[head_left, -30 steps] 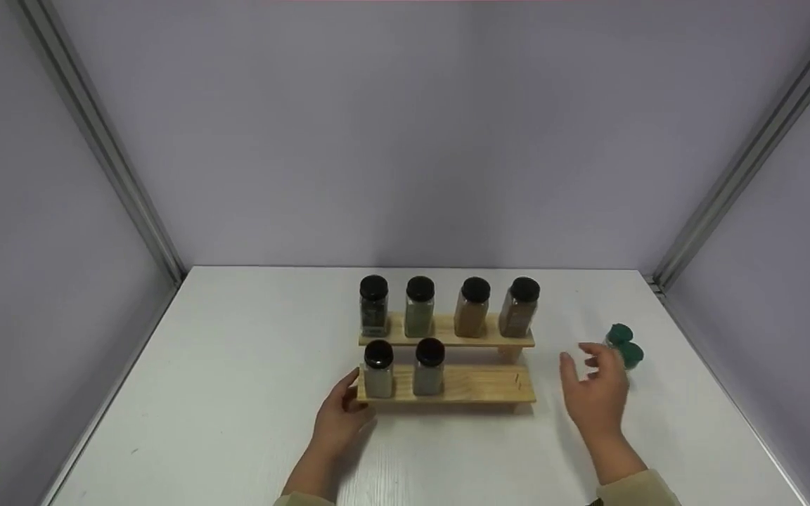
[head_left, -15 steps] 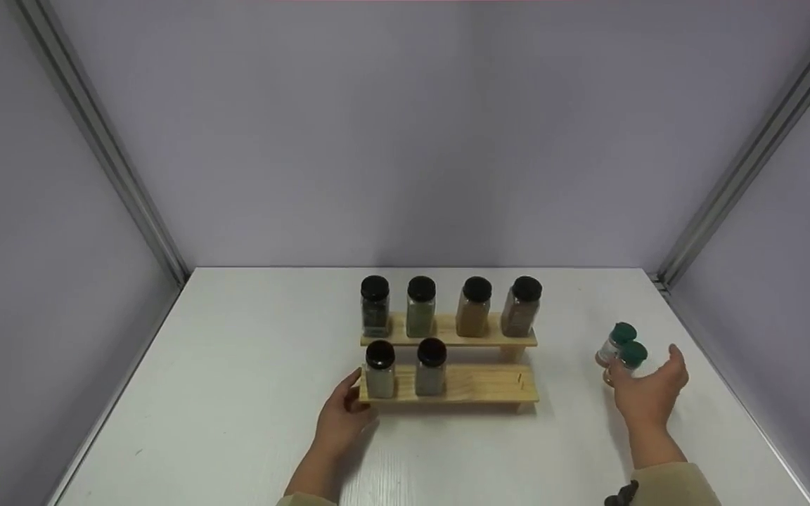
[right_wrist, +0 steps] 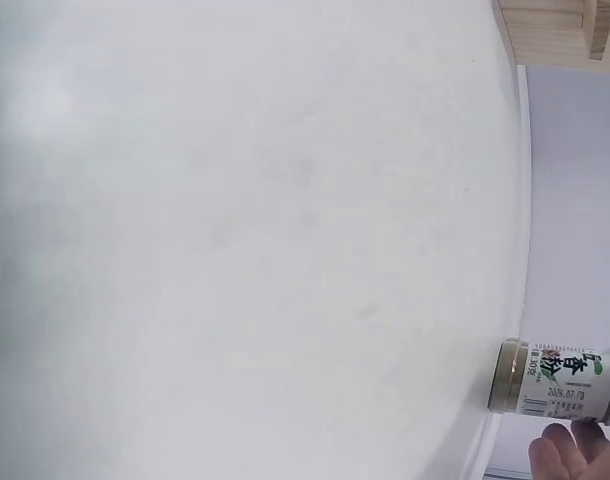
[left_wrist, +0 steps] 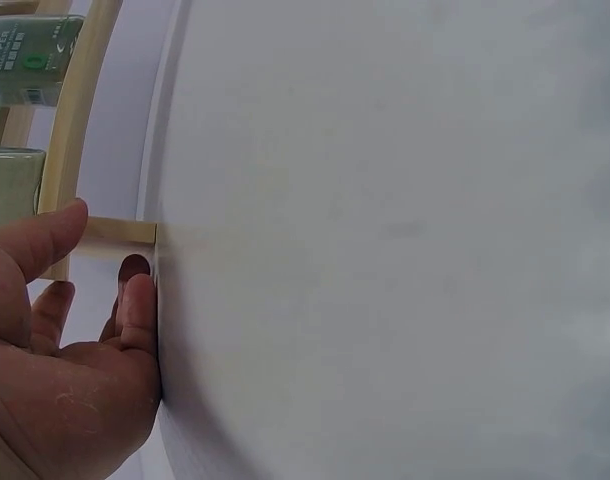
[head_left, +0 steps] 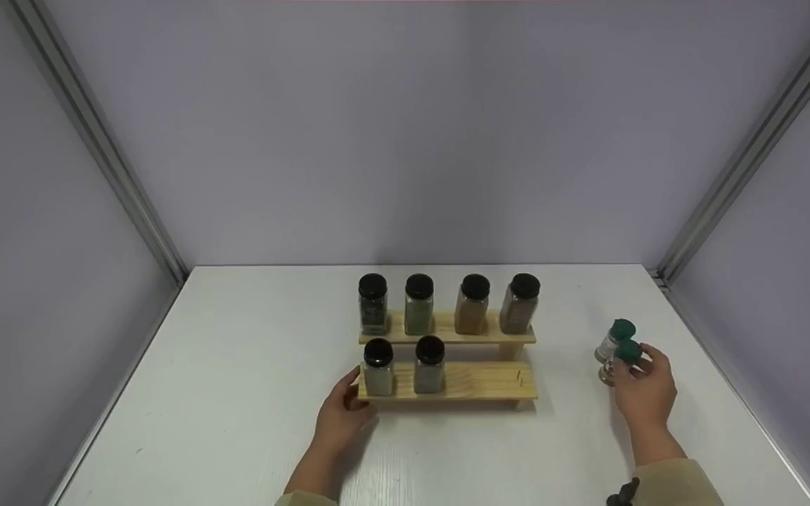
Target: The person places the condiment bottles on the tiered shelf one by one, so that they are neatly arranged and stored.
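Observation:
A two-tier wooden spice rack [head_left: 486, 381] stands mid-table in the head view. At its lower shelf's left end, my left hand [head_left: 340, 420] grips the board. The left wrist view shows the thumb [left_wrist: 55, 238] against the board's edge, with fingers below. At the right, a green-capped spice bottle [head_left: 628, 352] stands on the table. My right hand [head_left: 647, 395] pinches it near the cap, thumb left and fingers right. Just behind it stands a second green-capped spice bottle [head_left: 621, 329]. A white-labelled spice bottle [right_wrist: 565, 382] stands beside right-hand fingers in the right wrist view.
Several black-capped spice jars [head_left: 474, 306] fill the rack's upper shelf. Two more, a pale jar [head_left: 378, 372] and a greyish jar [head_left: 429, 371], stand on the lower shelf's left half. Grey panels [head_left: 405, 140] enclose the white table [head_left: 250, 351] at back and sides.
My right hand has moved right to the green-capped bottles, and its spread thumb and fingers have closed on the front one. The left hand stays at the rack.

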The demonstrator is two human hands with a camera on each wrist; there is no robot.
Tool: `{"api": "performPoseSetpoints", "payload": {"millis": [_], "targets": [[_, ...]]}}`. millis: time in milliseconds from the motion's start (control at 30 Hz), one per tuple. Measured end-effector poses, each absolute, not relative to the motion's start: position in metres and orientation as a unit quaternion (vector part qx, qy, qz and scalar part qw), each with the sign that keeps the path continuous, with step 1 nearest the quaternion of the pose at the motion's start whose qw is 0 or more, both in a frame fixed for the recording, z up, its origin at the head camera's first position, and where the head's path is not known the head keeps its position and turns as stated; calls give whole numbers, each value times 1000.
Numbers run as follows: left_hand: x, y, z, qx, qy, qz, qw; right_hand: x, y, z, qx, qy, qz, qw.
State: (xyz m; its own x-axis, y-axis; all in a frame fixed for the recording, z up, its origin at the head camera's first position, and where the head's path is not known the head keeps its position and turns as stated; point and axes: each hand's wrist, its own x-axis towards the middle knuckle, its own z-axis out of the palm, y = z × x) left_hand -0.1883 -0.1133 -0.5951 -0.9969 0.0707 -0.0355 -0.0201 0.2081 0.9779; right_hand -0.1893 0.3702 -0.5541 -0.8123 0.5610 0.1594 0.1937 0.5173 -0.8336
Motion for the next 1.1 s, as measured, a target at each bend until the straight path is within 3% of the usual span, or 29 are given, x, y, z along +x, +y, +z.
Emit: {"api": "performPoseSetpoints", "payload": {"millis": [633, 1100], "targets": [[-187, -113, -595, 3, 779, 626, 30, -172, 347, -555, -181, -855, 439, 209], [-186, -111, -593, 5, 779, 626, 30, -176, 353, -561, -159, -863, 445, 176]]}}
